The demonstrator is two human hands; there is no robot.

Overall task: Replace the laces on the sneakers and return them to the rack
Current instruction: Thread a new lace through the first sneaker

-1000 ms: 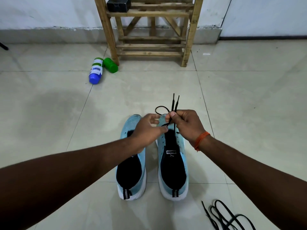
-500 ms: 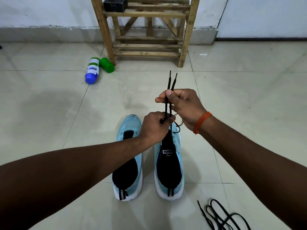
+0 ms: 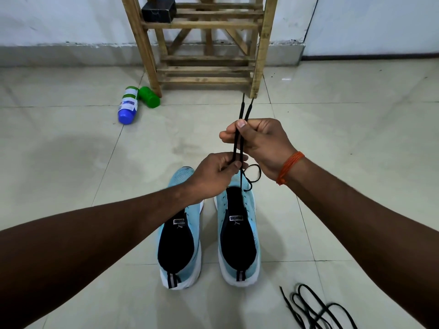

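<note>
Thin black lace (image 3: 241, 109) pinched by left hand (image 3: 211, 179) and right hand (image 3: 261, 143) fingers (image 3: 228, 137) above pale-blue sneaker (image 3: 252, 210)

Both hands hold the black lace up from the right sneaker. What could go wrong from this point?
1. Nothing holds the right sneaker down: the left hand and the right hand both grip the lace, so a firm pull may lift or tip it.
2. The slack loop under the right wrist could tighten into a knot when it is pulled through.
</note>
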